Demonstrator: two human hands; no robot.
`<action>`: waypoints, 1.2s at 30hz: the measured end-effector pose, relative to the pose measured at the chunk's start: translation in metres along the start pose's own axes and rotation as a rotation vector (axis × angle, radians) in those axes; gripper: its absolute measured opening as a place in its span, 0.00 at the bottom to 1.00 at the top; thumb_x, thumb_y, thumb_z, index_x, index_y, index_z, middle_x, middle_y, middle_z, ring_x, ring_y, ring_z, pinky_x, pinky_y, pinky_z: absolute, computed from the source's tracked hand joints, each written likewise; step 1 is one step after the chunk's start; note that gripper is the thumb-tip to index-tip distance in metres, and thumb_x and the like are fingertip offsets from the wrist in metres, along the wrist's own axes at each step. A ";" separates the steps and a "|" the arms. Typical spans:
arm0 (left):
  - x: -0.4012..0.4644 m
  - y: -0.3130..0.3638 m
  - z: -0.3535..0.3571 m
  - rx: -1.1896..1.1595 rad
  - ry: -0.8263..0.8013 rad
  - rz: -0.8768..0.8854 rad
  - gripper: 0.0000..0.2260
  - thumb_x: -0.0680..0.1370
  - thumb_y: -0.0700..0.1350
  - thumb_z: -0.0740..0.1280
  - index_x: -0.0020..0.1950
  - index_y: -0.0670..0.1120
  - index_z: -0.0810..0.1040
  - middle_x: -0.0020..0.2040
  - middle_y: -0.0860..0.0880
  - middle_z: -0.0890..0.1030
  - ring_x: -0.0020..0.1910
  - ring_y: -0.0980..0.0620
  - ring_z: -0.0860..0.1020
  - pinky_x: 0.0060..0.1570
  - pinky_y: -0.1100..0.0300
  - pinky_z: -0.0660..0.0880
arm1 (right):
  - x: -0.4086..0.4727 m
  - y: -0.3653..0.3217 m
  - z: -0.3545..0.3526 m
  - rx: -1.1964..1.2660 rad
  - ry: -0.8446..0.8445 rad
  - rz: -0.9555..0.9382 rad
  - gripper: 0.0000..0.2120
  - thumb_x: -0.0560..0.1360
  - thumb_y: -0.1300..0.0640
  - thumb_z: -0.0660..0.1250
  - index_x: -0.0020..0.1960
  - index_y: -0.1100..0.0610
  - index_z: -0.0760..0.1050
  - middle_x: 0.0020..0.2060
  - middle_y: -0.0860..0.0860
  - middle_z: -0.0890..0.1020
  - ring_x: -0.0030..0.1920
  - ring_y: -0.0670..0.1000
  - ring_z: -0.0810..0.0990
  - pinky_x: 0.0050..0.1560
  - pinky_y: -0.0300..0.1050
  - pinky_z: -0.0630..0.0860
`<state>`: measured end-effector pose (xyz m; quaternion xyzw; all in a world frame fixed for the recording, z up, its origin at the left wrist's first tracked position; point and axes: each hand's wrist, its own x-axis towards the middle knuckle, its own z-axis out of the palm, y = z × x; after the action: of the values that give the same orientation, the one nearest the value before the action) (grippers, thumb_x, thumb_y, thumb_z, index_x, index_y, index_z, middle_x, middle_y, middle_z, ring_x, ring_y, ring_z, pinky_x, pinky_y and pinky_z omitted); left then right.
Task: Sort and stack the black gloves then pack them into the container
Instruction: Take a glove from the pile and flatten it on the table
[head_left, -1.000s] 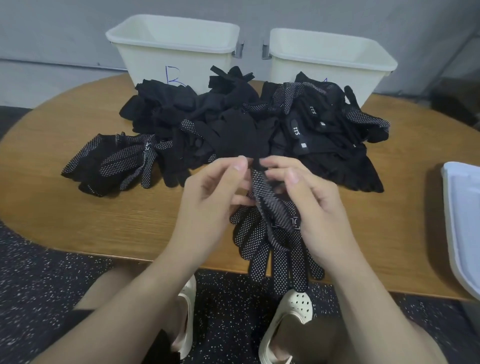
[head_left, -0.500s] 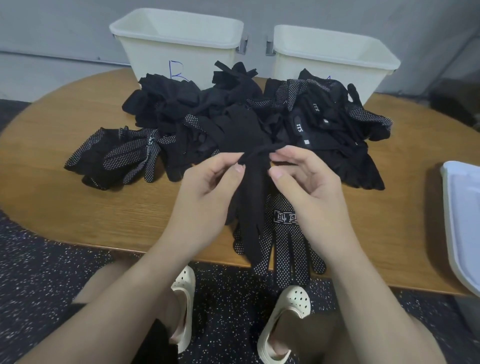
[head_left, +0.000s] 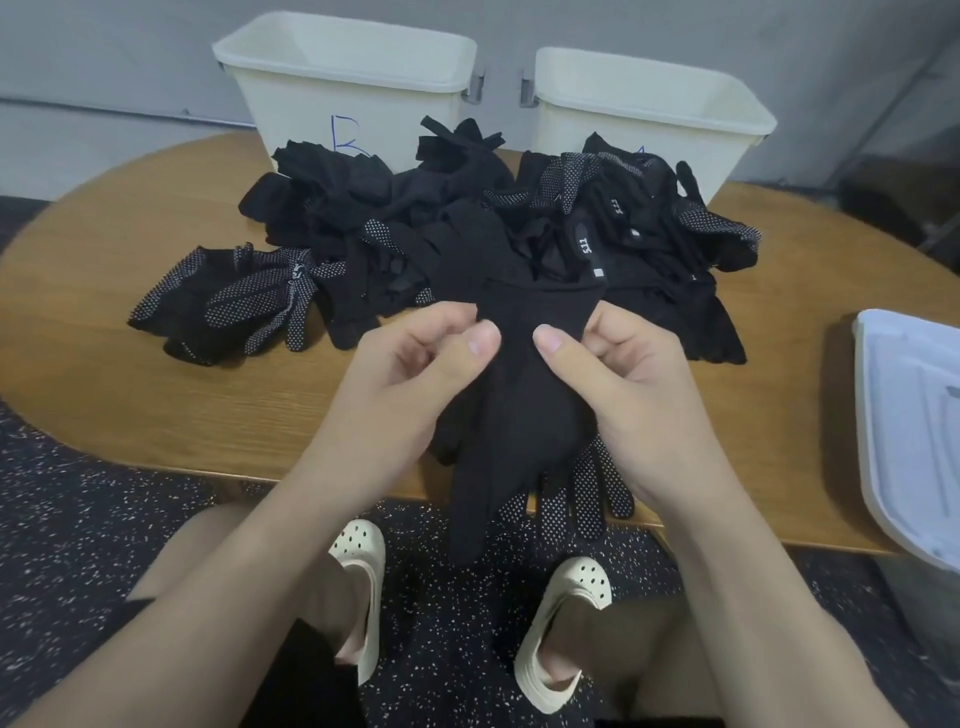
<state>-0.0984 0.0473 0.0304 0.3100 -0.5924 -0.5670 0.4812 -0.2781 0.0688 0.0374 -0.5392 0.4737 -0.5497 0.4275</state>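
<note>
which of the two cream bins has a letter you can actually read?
The left bin: a blue handwritten "B" shows on its front wall above the glove pile. The right bin has its front mostly hidden by gloves, so any mark there can't be read.

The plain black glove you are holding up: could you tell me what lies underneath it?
Under the plain glove, dotted gloves lie on the table edge; only their fingers show, the rest is covered.
</note>
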 end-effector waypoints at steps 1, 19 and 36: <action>-0.001 0.002 0.000 0.021 -0.020 0.008 0.12 0.77 0.50 0.74 0.38 0.45 0.81 0.33 0.42 0.73 0.40 0.54 0.73 0.44 0.58 0.70 | -0.003 -0.003 -0.001 0.019 -0.008 0.014 0.35 0.74 0.42 0.75 0.49 0.76 0.68 0.38 0.75 0.71 0.43 0.57 0.71 0.42 0.60 0.68; 0.012 -0.012 0.009 0.189 0.011 -0.152 0.10 0.81 0.41 0.69 0.43 0.38 0.83 0.26 0.44 0.80 0.23 0.48 0.76 0.28 0.61 0.73 | -0.005 0.007 -0.033 0.232 0.052 0.352 0.24 0.77 0.54 0.73 0.46 0.75 0.67 0.44 0.62 0.74 0.45 0.59 0.71 0.41 0.48 0.69; 0.037 -0.042 -0.006 0.577 0.129 -0.195 0.03 0.76 0.48 0.76 0.46 0.50 0.85 0.35 0.58 0.85 0.35 0.61 0.82 0.41 0.71 0.76 | 0.018 0.036 -0.048 -0.302 0.111 0.151 0.19 0.82 0.56 0.69 0.38 0.62 0.66 0.33 0.64 0.77 0.32 0.54 0.74 0.34 0.52 0.71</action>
<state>-0.1126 0.0045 -0.0034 0.5246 -0.6644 -0.3981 0.3533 -0.3280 0.0469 0.0070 -0.5289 0.6131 -0.4673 0.3549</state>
